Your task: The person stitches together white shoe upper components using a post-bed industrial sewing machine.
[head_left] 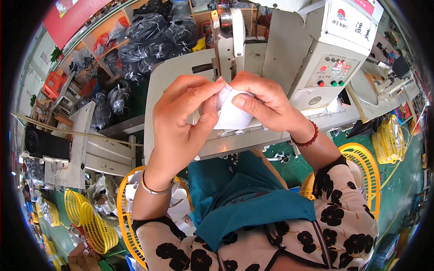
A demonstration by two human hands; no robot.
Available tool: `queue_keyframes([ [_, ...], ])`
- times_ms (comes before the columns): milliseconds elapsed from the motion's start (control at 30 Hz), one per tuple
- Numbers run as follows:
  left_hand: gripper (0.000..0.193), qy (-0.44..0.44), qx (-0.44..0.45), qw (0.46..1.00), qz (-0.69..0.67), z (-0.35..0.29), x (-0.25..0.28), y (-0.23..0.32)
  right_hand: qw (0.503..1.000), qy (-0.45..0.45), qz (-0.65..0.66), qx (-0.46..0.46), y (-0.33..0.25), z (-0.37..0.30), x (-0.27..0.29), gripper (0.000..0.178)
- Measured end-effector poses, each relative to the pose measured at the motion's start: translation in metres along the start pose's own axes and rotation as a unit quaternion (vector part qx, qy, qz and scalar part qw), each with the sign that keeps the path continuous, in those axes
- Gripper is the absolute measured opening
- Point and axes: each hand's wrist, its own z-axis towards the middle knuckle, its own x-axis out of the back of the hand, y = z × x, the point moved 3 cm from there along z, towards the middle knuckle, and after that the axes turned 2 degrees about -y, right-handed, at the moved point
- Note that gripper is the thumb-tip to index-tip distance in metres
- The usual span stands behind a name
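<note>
Pinching a small white fabric piece [230, 113] from both sides, the left hand [181, 122] and right hand [262, 101] meet just in front of the white machine [316, 49]. Both hands are closed on the piece: left thumb and fingers clamp its left edge, right thumb presses its upper fold. Holding it from two sides appears to keep the fold shaped and the piece taut. The piece is raised above the pale desk [167, 77], close to the upright metal head [228, 36] of the machine, so it sits directly in the line of sight.

Containers:
- Yellow basket [124, 212], at the person's left knee: holds loose white strips and cut pieces.
- Yellow basket [366, 171], at the right knee: contents mostly hidden by the sleeve.
- More yellow baskets [90, 221] on the green floor, lower left; contents cannot be told.
- Black plastic bags [153, 36], tied shut, stacked behind the desk.
</note>
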Motion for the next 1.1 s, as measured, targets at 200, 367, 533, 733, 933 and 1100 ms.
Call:
queue_keyframes([
  [200, 0.026, -0.003, -0.016, 0.997, 0.072, 0.002, -0.001, 0.005, 0.998, -0.036, -0.039, 0.046, 0.003, 0.0, 0.001, 0.018],
  [367, 0.019, -0.023, 0.063, 0.998, -0.003, 0.0, -0.001, 0.003, 0.992, -0.053, -0.066, 0.094, -0.003, 0.0, 0.001, 0.014],
  [533, 0.015, -0.074, 0.113, 0.99, -0.044, 0.002, 0.001, 0.0, 0.991, -0.047, -0.071, 0.105, -0.004, -0.001, 0.002, 0.013],
  [733, 0.013, -0.135, 0.203, 0.961, -0.134, 0.005, 0.001, -0.003, 0.984, -0.057, -0.104, 0.13, -0.007, -0.005, 0.001, 0.013],
  [933, 0.012, -0.129, 0.191, 0.966, -0.116, 0.002, -0.007, -0.003, 0.985, -0.049, -0.108, 0.125, -0.004, -0.01, 0.002, 0.011],
  [1100, 0.013, -0.125, 0.149, 0.98, -0.051, -0.003, -0.013, 0.001, 0.987, -0.045, -0.1, 0.118, -0.002, -0.012, 0.002, 0.011],
])
